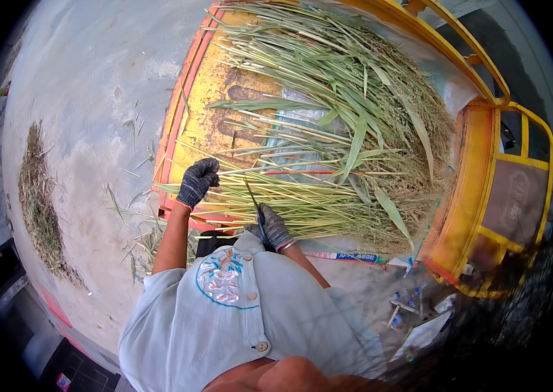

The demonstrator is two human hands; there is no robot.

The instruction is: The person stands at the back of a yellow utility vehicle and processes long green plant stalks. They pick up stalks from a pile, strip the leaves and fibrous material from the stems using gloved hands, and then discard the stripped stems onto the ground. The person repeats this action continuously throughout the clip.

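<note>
My left hand point(199, 182), in a dark grey knit glove, is closed in a fist at the cut-stem side of the plants. A pale stalk point(232, 172) runs rightward from its fingers. My right hand point(273, 227), gloved too, is closed around a knife point(253, 196) close to my body. The thin dark blade points up and away, over the stems. Long green stalks point(250, 199) with leaves lie side by side in a wide layer. Their bushy seed heads point(420, 124) are toward the right. The fingers of my right hand are partly hidden.
Under the stalks is a yellow cargo bed point(188, 121) with a red edge, worn paint and plastic sheeting point(296, 140). Yellow rails point(524, 111) stand at the right. A heap of dry plant debris point(40, 196) lies on the concrete at left. Bottles point(397, 319) lie lower right.
</note>
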